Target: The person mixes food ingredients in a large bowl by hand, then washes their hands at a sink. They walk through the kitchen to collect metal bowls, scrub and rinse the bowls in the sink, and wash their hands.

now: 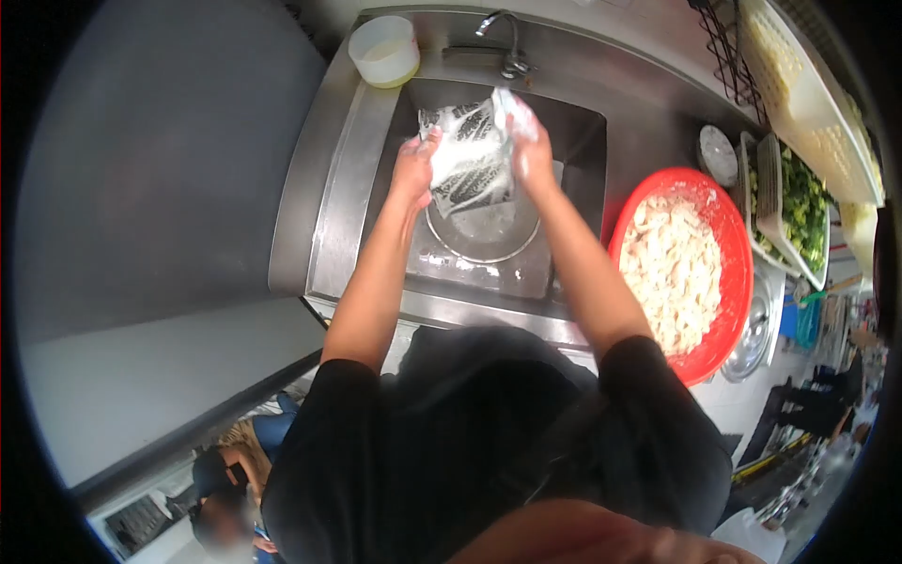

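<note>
Over the sink, my left hand grips the left edge of a rectangular, dark or see-through pan-like piece streaked with white suds. At its right side is my right hand, smeared a little by motion, closed around a white foamy wad that could be a sponge or a cloth. Below the soapy piece, a round metal-rimmed vessel lies in the sink basin, partly hidden by it. The faucet stands behind my hands.
A white tub with yellowish liquid stands at the sink's back left corner. To the right sit a red basin of pale, wet pieces, a small white bowl and trays of greens. Other people are at the lower left and right.
</note>
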The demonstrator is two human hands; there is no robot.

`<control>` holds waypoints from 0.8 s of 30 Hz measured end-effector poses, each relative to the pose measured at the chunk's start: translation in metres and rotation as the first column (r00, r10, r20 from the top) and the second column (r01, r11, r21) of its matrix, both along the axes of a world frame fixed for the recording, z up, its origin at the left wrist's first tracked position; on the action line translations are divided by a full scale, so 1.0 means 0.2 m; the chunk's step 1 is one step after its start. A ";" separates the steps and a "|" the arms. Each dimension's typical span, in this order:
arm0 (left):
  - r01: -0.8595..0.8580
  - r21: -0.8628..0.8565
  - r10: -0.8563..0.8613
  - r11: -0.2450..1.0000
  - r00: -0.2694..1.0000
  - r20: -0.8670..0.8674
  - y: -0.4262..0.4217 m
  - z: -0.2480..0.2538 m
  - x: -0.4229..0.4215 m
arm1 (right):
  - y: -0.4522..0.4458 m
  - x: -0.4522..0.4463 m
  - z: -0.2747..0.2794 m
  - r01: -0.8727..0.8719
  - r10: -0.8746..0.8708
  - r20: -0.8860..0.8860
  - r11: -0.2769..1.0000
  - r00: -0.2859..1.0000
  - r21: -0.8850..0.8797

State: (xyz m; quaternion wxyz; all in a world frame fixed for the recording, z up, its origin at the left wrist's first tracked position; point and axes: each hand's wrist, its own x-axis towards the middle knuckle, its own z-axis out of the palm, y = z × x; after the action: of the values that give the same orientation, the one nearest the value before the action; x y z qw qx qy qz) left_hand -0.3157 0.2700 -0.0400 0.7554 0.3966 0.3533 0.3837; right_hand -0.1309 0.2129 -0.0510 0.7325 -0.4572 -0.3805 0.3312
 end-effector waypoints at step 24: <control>0.864 0.419 0.201 -0.280 0.479 -0.854 -0.20 0.19 0.00 | -0.41 0.10 -0.07 -0.717 0.786 0.041 0.582 0.616 -0.383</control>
State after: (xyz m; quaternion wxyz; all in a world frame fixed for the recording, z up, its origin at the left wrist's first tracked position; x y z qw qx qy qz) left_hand -0.3157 0.2307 -0.0027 0.0755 0.9964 0.0315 0.0231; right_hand -0.1102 0.1308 -0.0645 0.3902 -0.3986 -0.5514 0.6203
